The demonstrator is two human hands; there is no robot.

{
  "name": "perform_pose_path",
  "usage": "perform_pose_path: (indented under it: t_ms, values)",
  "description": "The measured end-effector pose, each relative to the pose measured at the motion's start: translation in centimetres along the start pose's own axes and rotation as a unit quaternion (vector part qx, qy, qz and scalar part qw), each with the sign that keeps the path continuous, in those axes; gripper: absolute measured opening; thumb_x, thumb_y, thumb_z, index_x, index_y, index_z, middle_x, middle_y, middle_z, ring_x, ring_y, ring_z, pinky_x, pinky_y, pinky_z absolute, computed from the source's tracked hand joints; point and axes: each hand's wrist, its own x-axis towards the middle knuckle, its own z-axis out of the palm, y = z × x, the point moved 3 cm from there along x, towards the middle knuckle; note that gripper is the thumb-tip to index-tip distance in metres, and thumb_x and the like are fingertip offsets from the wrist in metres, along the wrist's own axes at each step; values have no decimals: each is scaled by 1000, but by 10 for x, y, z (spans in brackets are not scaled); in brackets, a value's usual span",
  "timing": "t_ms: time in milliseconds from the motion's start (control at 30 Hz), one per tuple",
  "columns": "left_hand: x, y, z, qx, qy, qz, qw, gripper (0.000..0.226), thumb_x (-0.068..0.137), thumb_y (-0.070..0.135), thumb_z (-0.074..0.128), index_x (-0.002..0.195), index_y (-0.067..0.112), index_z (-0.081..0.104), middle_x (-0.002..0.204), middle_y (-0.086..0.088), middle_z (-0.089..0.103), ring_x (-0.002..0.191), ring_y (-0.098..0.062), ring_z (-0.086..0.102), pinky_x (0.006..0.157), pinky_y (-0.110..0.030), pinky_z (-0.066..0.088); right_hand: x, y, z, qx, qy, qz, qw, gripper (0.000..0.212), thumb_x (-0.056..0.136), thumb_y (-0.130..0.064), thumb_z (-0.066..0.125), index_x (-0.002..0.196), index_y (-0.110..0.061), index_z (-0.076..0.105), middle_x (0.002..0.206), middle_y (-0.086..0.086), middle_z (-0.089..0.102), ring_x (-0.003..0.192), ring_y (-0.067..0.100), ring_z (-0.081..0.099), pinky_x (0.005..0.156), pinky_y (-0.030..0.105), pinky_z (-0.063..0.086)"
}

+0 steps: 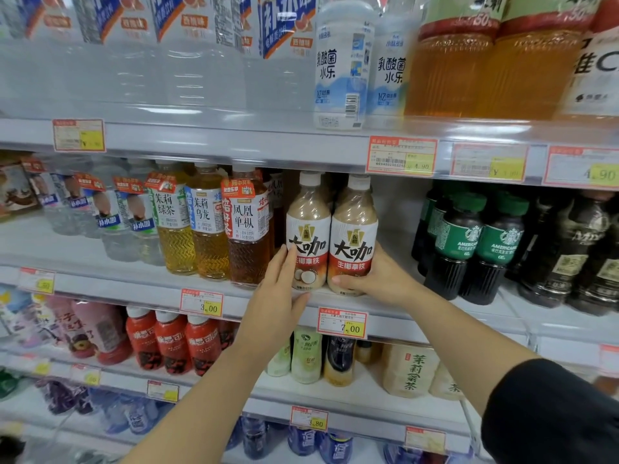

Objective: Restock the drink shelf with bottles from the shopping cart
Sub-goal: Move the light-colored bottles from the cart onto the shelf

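Head view: my right hand wraps the right coconut latte bottle at the shelf edge while my left hand, fingers flat, steadies its twin so both labels face front.

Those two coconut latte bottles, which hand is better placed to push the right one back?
Right. The right hand already wraps the right latte bottle low down, while the left hand only rests flat against the left latte bottle.
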Motion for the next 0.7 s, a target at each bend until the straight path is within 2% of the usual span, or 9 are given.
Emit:
perform_pose_path:
  t_ms: [100, 133, 167, 233, 300, 400, 500, 600, 700]
  values:
    - [-1, 1, -2, 4, -1, 5, 1000, 78, 91, 22, 57, 149, 19, 5, 158, 1, 7, 139, -19, 29, 106, -28, 34, -9, -8, -2, -30, 26, 26, 999, 101, 54, -47, 84, 136, -21, 31, 134, -1, 51, 121, 13, 51, 101, 36, 43]
    - [-2, 3, -3, -1, -1, 6, 1000, 77, 91, 22, 57, 149, 19, 6, 158, 1, 8, 139, -18, 29, 106, -28, 34, -18, -13, -3, -75, 59, 39, 995, 106, 55, -53, 81, 141, -20, 27, 142, 1, 43, 129, 18, 43, 107, 42, 37]
    - [-6, 4, -5, -7, 4, 10, 1000, 76, 91, 21, 56, 149, 18, 8, 157, 1, 9, 138, -16, 30, 105, -27, 35, -32, -18, -2, -123, 108, 48, 985, 105, 61, -53, 77, 144, -18, 24, 148, 2, 35, 135, 20, 34, 111, 41, 30]
    - [-18, 5, -11, -25, 31, 34, 999, 68, 92, 18, 55, 148, 17, 18, 154, 2, 19, 131, -12, 38, 101, -22, 38, -68, -32, 10, -165, 215, -29, 962, 77, 78, -41, 69, 141, -16, 32, 143, 1, 40, 132, 17, 35, 108, 31, 29]
    - [-43, -4, -15, -42, 67, 56, 995, 55, 92, 14, 54, 143, 16, 33, 145, 0, 36, 118, -12, 48, 95, -19, 40, -103, -39, 47, -146, 232, -130, 953, 47, 84, -32, 59, 128, -18, 50, 125, -1, 54, 118, 13, 46, 100, 28, 35]
    - [-108, -47, -7, -39, 63, 12, 997, 41, 93, 19, 46, 133, 16, 46, 129, -2, 49, 113, -16, 50, 92, -28, 43, -133, -13, 134, -163, 89, -169, 968, 29, 84, -32, 52, 106, -17, 63, 102, -2, 65, 97, 10, 52, 84, 25, 41]
    - [-192, -115, 7, -22, 20, -122, 992, 37, 91, 23, 43, 126, 19, 53, 119, -1, 57, 100, -21, 57, 81, -34, 50, -150, 26, 217, -167, -70, -102, 978, 26, 81, -32, 52, 96, -18, 67, 91, -2, 67, 86, 12, 55, 74, 27, 45]
    - [-284, -172, 16, -3, -20, -252, 967, 34, 85, 15, 48, 117, 16, 61, 106, -3, 65, 90, -27, 64, 77, -34, 52, -161, 72, 291, -171, -191, -39, 966, 33, 78, -34, 47, 97, -18, 68, 93, -1, 68, 88, 14, 57, 76, 22, 40]
    - [-374, -209, 26, 19, -67, -366, 928, 31, 85, 5, 57, 113, 16, 64, 106, -2, 67, 89, -24, 66, 77, -28, 48, -175, 114, 359, -211, -312, 9, 926, 30, 84, -29, 55, 110, -18, 62, 110, 0, 63, 103, 21, 57, 87, 30, 44]
